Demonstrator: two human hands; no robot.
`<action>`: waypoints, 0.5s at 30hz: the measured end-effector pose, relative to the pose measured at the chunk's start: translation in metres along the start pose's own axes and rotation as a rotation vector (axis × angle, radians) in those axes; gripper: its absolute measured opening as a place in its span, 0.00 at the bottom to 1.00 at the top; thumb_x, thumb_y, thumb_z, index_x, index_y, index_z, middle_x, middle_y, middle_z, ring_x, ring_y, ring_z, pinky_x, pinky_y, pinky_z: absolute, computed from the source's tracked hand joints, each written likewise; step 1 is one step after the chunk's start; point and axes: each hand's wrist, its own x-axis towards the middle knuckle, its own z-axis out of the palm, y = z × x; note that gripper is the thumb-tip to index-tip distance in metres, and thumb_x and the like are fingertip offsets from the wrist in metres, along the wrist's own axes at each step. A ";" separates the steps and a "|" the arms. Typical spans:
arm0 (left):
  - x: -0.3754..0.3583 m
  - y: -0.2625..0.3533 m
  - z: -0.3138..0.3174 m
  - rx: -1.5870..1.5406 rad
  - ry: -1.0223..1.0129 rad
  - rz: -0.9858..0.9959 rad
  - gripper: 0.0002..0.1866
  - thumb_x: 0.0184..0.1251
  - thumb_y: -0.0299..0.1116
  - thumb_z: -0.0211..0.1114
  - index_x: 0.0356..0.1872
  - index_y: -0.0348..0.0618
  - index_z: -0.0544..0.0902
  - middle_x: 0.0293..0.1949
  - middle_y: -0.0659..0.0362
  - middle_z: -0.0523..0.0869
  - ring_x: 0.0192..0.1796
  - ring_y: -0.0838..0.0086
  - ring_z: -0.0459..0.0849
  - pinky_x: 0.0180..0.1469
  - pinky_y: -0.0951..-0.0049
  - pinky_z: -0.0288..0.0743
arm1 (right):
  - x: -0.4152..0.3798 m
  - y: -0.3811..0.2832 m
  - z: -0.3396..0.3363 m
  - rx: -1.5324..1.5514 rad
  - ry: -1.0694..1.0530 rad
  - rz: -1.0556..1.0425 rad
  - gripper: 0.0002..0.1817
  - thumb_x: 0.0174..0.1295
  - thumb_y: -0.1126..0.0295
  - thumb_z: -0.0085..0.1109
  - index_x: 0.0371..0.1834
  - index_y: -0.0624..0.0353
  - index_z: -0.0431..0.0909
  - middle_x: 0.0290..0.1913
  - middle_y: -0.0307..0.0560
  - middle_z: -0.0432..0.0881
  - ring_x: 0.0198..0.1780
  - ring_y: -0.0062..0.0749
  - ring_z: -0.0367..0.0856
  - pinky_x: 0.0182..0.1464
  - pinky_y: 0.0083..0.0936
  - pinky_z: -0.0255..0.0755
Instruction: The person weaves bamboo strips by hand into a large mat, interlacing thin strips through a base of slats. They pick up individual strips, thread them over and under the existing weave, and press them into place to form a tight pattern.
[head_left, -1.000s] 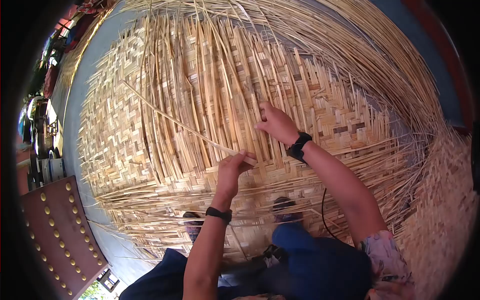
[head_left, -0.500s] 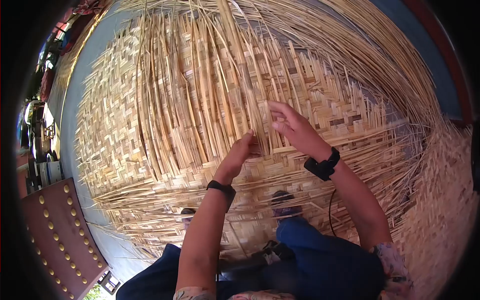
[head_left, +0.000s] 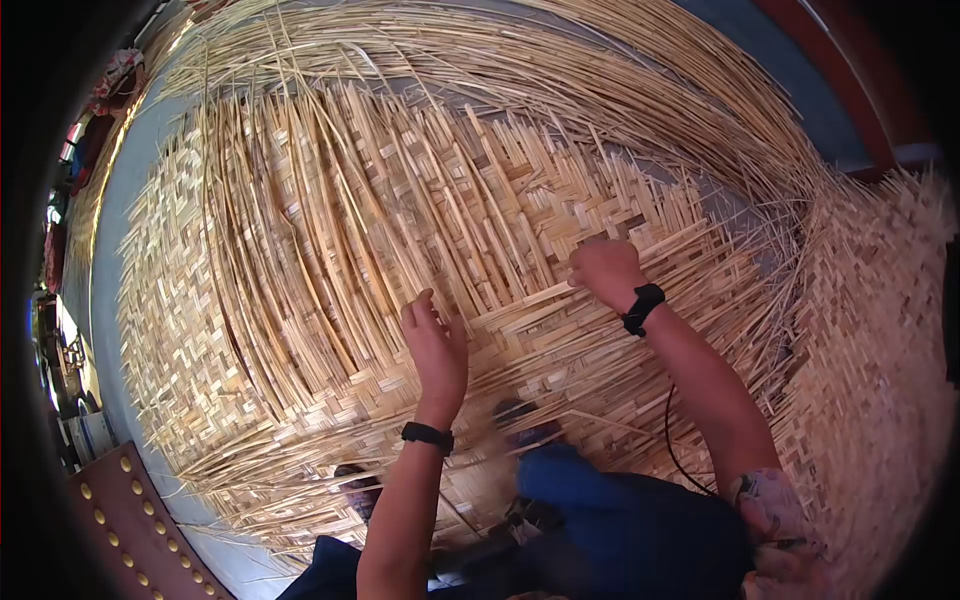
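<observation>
A large woven mat [head_left: 180, 330] of pale, flat bamboo-like strips lies before me, many loose strips [head_left: 300, 250] running lengthwise over its middle. My left hand [head_left: 437, 355] is over the near middle of the mat, fingers apart, with nothing seen in it. To its right, my right hand [head_left: 608, 272] is closed. A pale strip [head_left: 525, 304] slants across the weave up to its fingers and seems to be gripped there, though the fingertips are hidden. More crosswise strips [head_left: 560, 345] lie between my hands and my knees.
A long bundle of thin stalks [head_left: 620, 80] curves along the far side and right. Another woven mat [head_left: 870, 400] is at the right. A brown panel with brass studs [head_left: 130, 520] stands at lower left. My shoes [head_left: 525, 422] rest on the mat.
My right hand has moved down the mat and closed at a crosswise strip. The left hand, lower and further left, has spread its fingers. The view has shifted.
</observation>
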 end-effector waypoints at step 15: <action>0.027 0.013 -0.001 -1.038 -0.624 -0.837 0.33 0.82 0.51 0.45 0.49 0.21 0.81 0.42 0.42 0.90 0.45 0.58 0.91 0.49 0.64 0.87 | 0.045 -0.018 0.052 1.038 -0.227 0.276 0.19 0.65 0.62 0.69 0.51 0.63 0.76 0.45 0.44 0.84 0.44 0.26 0.82 0.52 0.27 0.75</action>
